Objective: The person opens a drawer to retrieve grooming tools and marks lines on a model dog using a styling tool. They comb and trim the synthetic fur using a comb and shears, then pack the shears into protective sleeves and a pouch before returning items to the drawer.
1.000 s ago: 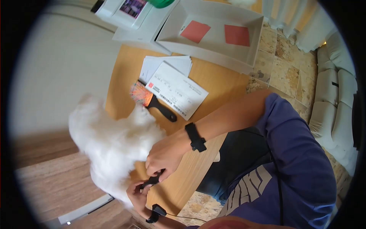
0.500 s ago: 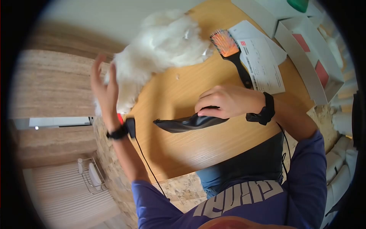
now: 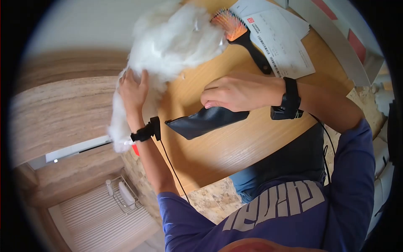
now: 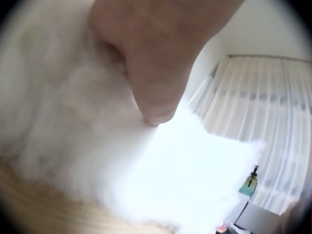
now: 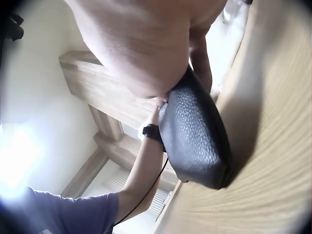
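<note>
My right hand (image 3: 239, 92) grips a black leather-like pouch (image 3: 208, 124) by its upper edge, fingers curled over it. In the right wrist view the pouch's pebbled side (image 5: 195, 131) hangs tilted close over the table. To its left, my left hand (image 3: 133, 92) rests on a big heap of white fluffy stuffing (image 3: 172, 46), fingers spread and fairly straight. The left wrist view has the thumb (image 4: 158, 105) against the fluff, with the other fingers hidden. A paddle brush (image 3: 247, 46) with a black handle and orange pad lies beside the heap.
White papers (image 3: 281, 46) with a printed label lie under and beside the brush. A white box (image 3: 336, 42) with red pieces inside stands at the back right. A thin cable (image 3: 172, 157) runs from the left wristband. A pump bottle (image 4: 248, 185) shows in the left wrist view.
Both hands were together on the dark pouch; they have since separated. The left hand lifted away and came down on the white fluff. The right hand keeps the pouch, now raised and more spread out.
</note>
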Tool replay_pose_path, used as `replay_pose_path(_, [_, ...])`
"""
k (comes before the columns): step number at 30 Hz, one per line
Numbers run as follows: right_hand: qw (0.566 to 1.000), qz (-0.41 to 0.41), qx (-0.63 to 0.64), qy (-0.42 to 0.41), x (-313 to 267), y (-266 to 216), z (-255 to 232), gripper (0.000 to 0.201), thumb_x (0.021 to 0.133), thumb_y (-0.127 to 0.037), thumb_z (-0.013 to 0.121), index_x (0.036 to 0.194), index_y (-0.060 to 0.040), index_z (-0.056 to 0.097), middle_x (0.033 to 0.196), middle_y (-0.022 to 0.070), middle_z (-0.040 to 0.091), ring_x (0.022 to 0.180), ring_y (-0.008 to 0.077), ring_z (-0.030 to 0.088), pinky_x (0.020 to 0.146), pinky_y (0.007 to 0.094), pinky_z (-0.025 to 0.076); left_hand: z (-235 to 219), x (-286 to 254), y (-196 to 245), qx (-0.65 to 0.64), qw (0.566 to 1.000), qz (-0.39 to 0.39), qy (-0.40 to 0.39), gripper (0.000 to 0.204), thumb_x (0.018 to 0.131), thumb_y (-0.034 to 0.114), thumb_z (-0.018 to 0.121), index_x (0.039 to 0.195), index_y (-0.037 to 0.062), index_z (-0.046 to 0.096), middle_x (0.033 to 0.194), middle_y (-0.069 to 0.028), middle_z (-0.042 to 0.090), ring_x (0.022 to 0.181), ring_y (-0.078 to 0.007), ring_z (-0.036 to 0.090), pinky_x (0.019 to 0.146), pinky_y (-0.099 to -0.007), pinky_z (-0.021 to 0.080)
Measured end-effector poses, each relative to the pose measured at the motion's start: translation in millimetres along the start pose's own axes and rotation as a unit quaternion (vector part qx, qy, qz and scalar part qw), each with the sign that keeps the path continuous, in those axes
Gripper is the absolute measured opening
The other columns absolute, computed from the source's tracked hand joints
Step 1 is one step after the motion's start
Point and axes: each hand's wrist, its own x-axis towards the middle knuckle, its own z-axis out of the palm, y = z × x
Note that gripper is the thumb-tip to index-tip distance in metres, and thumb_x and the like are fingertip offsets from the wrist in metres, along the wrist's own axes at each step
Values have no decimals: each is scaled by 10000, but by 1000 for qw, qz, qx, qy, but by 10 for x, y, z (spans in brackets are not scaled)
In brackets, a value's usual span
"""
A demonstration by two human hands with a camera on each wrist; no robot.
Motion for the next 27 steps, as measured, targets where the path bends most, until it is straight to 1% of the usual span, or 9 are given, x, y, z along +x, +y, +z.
replay_pose_path(1, [1000, -10, 4, 15, 18, -45, 22, 167, 994, -175, 600, 935, -22, 633, 916, 124, 680, 872, 354, 672, 739, 447, 524, -12, -98, 7, 0, 1000, -4, -4, 556, 962, 446, 617, 1309, 12, 634, 1306, -198, 659, 1260, -373, 576, 1089, -562, 400])
replay_pose_path(3, [999, -17, 11, 30, 48, -43, 73, 160, 982, -166, 606, 923, -19, 627, 895, 144, 679, 871, 363, 672, 749, 461, 522, -33, -353, 36, -268, 952, 81, 124, 535, 979, 442, 613, 1235, -27, 639, 1272, -184, 664, 1206, -331, 607, 1070, -478, 437])
replay_pose_path(7, [991, -77, -41, 103, 80, 7, 21, 146, 959, -172, 634, 909, -35, 639, 922, 125, 674, 891, 334, 673, 773, 444, 535, -48, -1007, 350, -423, 891, 66, 150, 540, 990, 449, 623, 1202, -48, 623, 1237, -174, 657, 1202, -295, 601, 1041, -433, 464])
replay_pose_path(9, [988, -90, -55, 114, 85, 71, -28, 137, 952, -167, 641, 908, -38, 648, 927, 121, 676, 894, 327, 675, 780, 436, 539, 104, -1309, 417, -663, 738, 114, 48, 550, 993, 440, 640, 1226, -56, 601, 1216, -176, 645, 1179, -277, 613, 1001, -401, 489])
replay_pose_path(11, [972, -120, -130, 155, 106, 142, -43, 137, 941, -167, 654, 913, -33, 664, 920, 127, 680, 890, 333, 672, 786, 417, 543, 226, -1590, 321, -663, 740, 88, -64, 510, 987, 393, 671, 1240, -43, 587, 1183, -175, 645, 1126, -256, 636, 974, -373, 501])
replay_pose_path(16, [978, -111, -118, 132, 123, 32, -140, 120, 811, -66, 775, 800, -38, 659, 742, 82, 598, 697, 294, 601, 633, 389, 499, 208, -1767, 546, -614, 784, 13, -94, 469, 795, -45, 843, 1184, 4, 586, 1189, -126, 656, 1075, -190, 643, 914, -321, 532])
replay_pose_path(20, [965, -160, -191, 81, 192, -200, -161, 197, 769, -131, 839, 800, -80, 652, 683, 46, 585, 607, 239, 595, 551, 357, 475, 314, -1717, 543, -673, 730, -3, -118, 621, 674, 21, 956, 1183, 20, 600, 1077, -37, 641, 1055, -122, 610, 958, -273, 499])
replay_pose_path(25, [962, -182, -204, -16, 297, -360, -75, 239, 743, -127, 895, 768, -73, 663, 620, 29, 567, 511, 201, 548, 483, 310, 425, 293, -1696, 422, -732, 640, -26, -232, 498, 742, -10, 896, 1172, 4, 643, 1030, -26, 693, 971, -104, 655, 862, -248, 530])
replay_pose_path(27, [987, -87, -136, 7, 251, -319, -84, 201, 765, -116, 875, 774, -59, 682, 648, 35, 607, 534, 181, 574, 512, 293, 438, 405, -1752, 462, -725, 661, -42, -189, 358, 788, -30, 856, 1101, -20, 681, 1012, -56, 721, 951, -123, 678, 846, -261, 546])
